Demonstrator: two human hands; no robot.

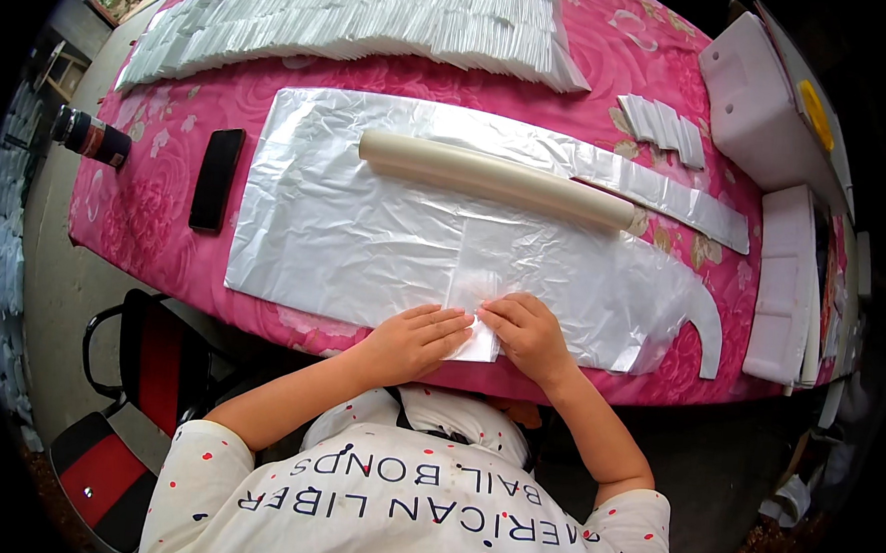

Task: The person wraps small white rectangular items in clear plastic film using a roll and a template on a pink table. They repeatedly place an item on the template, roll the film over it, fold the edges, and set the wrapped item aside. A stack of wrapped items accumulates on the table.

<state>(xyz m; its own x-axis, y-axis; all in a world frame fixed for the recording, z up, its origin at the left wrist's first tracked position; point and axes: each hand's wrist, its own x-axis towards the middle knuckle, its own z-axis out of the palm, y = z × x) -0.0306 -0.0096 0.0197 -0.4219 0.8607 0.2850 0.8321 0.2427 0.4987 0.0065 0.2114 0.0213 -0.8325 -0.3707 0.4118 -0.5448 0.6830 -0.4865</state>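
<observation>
At the table's near edge a small folded white plastic bag (476,346) lies on a wide stack of flat silvery-white plastic bags (345,241). My left hand (417,339) rests flat with its fingers stretched out, the tips on the folded bag's left side. From the right, my right hand (526,335) bends its fingers and pinches the folded bag's upper right edge; its thumb is partly hidden. Beyond both hands a long beige roller or tube (498,179) lies across the stack. The bag handle (705,335) curves out at the stack's right end.
Rows of folded white bags (356,22) fill the far side. A small group (663,130) and a strip of folded bags (678,194) lie right. A black phone (217,180) and dark jar (95,138) sit left. White foam boxes (758,103) stand right; red-black chairs (158,362) stand lower left.
</observation>
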